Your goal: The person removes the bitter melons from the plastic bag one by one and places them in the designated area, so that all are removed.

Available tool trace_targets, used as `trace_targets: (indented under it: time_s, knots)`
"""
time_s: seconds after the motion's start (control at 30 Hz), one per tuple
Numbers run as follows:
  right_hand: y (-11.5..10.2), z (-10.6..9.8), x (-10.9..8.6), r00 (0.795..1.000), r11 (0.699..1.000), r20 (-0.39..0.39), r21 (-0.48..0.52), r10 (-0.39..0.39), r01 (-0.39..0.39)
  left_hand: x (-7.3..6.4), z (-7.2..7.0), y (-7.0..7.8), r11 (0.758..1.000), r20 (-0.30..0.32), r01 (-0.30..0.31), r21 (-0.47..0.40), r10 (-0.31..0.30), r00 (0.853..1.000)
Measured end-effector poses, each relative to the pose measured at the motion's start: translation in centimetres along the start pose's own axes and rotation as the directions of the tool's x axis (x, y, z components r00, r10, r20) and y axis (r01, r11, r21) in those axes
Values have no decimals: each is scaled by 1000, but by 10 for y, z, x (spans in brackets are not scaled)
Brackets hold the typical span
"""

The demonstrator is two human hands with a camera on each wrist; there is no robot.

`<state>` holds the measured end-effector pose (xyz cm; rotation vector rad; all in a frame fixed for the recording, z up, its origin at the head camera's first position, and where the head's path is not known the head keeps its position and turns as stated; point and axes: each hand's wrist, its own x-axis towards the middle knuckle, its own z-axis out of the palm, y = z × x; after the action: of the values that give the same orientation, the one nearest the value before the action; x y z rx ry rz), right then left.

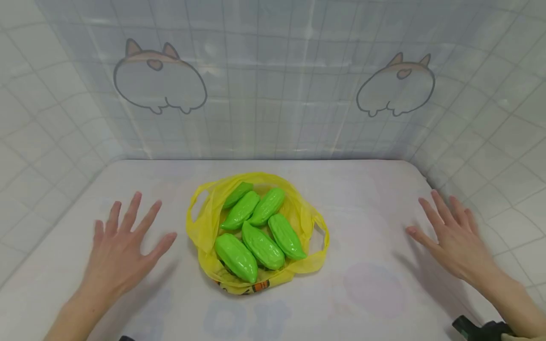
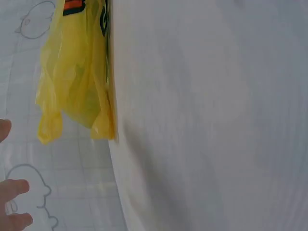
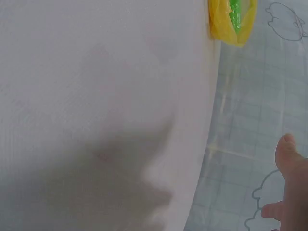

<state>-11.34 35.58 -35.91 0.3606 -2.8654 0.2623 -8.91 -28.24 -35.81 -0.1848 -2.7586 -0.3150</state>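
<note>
Near the middle of the table, a yellow plastic bag (image 1: 313, 213) lies with its mouth spread wide and its handles out to the sides. Inside it are several glossy, bright green, ridged gourd-like pieces (image 1: 263, 246) with pointed ends. To the left of the bag, my left hand (image 1: 123, 246) hovers with fingers spread, holding nothing. My right hand (image 1: 456, 241) is held far to the right, fingers extended and nothing in them. In the left wrist view the bag (image 2: 77, 72) shows from the side; the right wrist view catches only its edge (image 3: 228, 24).
A white table (image 1: 362, 199) with faint printed letters and a pale round patch carries the bag. Tiled-pattern walls (image 1: 281, 94) rise behind and on both sides, the back one bearing two cartoon animal drawings. A dark object (image 1: 482, 329) sits by my right wrist.
</note>
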Motion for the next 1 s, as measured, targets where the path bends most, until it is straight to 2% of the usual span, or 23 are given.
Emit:
trace_targets:
  time_s: [0.1, 0.23, 0.47, 0.57, 0.67, 0.83, 1.0]
  knots:
    - [-5, -1, 1, 1000, 1000, -14, 18, -7, 7, 1, 0, 10, 990, 59, 67, -126, -60, 996]
    - [-16, -3, 5, 1000, 998, -25, 54, -12, 14, 2, 2, 26, 935, 181, 191, -298, -141, 973]
    - [-45, 3, 10, 998, 973, -65, 229, 22, -7, 2, 15, 39, 842, 282, 257, -474, -130, 950]
    - [-58, 9, 10, 994, 953, -91, 301, 54, -24, 2, 18, 41, 790, 326, 295, -538, -127, 937]
    - [-69, 15, 10, 988, 940, -138, 340, 71, -20, 2, 21, 42, 745, 333, 306, -593, -118, 935]
    - [-84, 26, 13, 974, 927, -203, 374, 98, -15, 4, 25, 44, 683, 299, 283, -674, -98, 949]
    - [-96, 36, 19, 966, 903, -234, 430, 110, 2, 5, 30, 45, 632, 301, 288, -720, -90, 950]
